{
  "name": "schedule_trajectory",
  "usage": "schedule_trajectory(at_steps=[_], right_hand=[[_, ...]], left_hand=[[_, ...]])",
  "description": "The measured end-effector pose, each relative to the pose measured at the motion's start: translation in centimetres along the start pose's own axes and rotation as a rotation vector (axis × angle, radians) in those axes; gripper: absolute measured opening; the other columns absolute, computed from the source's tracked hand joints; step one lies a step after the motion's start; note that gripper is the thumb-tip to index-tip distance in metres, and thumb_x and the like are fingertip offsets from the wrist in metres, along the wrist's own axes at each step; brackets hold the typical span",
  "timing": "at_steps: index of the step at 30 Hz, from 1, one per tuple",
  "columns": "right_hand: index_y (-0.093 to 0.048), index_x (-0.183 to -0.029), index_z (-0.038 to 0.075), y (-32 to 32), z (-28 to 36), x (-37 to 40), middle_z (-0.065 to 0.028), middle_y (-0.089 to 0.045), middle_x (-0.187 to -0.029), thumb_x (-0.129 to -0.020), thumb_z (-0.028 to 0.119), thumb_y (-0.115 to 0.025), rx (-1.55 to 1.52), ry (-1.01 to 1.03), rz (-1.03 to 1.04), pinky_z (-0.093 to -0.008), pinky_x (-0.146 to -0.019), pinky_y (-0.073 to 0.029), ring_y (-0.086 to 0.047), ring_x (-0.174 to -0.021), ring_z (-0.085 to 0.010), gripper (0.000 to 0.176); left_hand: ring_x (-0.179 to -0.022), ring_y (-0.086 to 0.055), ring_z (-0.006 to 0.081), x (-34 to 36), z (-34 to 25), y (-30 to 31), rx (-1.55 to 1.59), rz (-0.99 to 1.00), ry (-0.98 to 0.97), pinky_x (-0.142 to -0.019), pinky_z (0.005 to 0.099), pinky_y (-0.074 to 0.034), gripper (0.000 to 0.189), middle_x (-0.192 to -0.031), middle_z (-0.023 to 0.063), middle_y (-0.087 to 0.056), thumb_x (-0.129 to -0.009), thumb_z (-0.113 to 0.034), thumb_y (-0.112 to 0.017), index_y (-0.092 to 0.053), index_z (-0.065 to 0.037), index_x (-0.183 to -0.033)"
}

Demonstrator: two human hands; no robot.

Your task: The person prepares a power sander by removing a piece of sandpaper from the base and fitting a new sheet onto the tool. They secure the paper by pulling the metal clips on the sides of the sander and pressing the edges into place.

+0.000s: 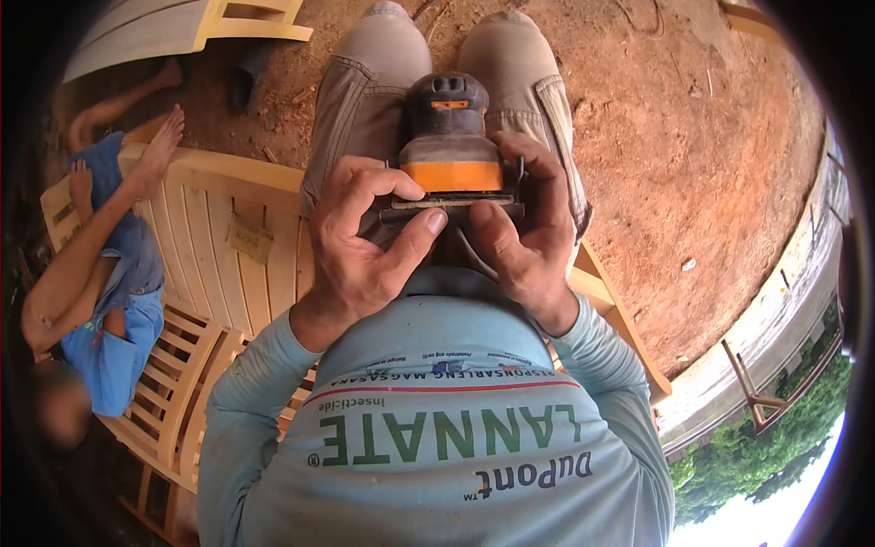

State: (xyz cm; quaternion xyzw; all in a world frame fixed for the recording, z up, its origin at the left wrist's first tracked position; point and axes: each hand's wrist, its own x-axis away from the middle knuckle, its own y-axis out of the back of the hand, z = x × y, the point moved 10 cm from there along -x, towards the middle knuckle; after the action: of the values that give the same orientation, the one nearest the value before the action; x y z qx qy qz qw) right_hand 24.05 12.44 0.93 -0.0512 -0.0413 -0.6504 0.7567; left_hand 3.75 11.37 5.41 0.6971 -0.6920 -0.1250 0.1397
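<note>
An orange-and-black electric sander [449, 146] rests between my thighs, its flat pad facing my belly. My left hand [360, 232] is closed on the pad's left end, index finger on top and thumb pressed against the near edge. On the other side my right hand [538, 228] grips the sander, fingers around its right flank and thumb on the pad edge. A thin dark sheet [394, 216], which looks like sandpaper, sticks out along the pad between both thumbs. Wire clamp levers show at the pad's two ends. The pad's underside is hidden.
I sit on wooden furniture, with a slatted bench [205, 237] at my left. Another person [123, 301] in blue lies or reclines there, bare feet towards the bench back. A pale wooden piece [146, 32] stands at the upper left. Reddish dirt ground [674, 173] stretches ahead and right.
</note>
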Motion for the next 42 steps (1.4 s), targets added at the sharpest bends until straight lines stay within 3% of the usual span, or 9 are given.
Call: schedule_trajectory(at_steps=[17,29,42], right_hand=[[-0.059,-0.151,-0.004,-0.2,0.4,-0.1,-0.0204,-0.063,-0.152,-0.101,0.013,-0.085,0.067,0.058,0.036,-0.0416,-0.118,-0.049,-0.064,-0.139,-0.0312,0.059],[-0.065,-0.149,-0.005,1.0,0.1,0.1,-0.0225,-0.067,-0.155,-0.110,0.023,-0.079,0.067,0.010,0.046,-0.0448,-0.122,-0.049,-0.065,-0.144,-0.0359,0.050],[-0.059,-0.150,-0.004,0.0,-0.6,0.2,-0.0189,-0.062,-0.154,-0.106,0.023,-0.085,-0.051,-0.028,0.024,-0.0407,-0.120,-0.047,-0.062,-0.139,-0.0276,0.058]], left_hand=[[-0.096,-0.069,0.0227,0.1,1.8,0.5,0.125,0.072,0.123,-0.090,0.0360,-0.056,0.020,-0.104,0.0080,-0.069,-0.096,-0.013,-0.090,-0.076,-0.004,-0.108],[-0.092,-0.067,0.0189,-0.8,0.6,-0.4,0.043,0.107,0.041,-0.084,0.0340,-0.055,0.025,-0.101,0.0069,-0.065,-0.095,-0.016,-0.095,-0.073,-0.005,-0.103],[-0.097,-0.070,0.0198,-0.3,2.0,0.2,0.139,0.114,0.129,-0.090,0.0346,-0.056,0.018,-0.105,0.0076,-0.070,-0.098,-0.013,-0.090,-0.077,-0.004,-0.107]])
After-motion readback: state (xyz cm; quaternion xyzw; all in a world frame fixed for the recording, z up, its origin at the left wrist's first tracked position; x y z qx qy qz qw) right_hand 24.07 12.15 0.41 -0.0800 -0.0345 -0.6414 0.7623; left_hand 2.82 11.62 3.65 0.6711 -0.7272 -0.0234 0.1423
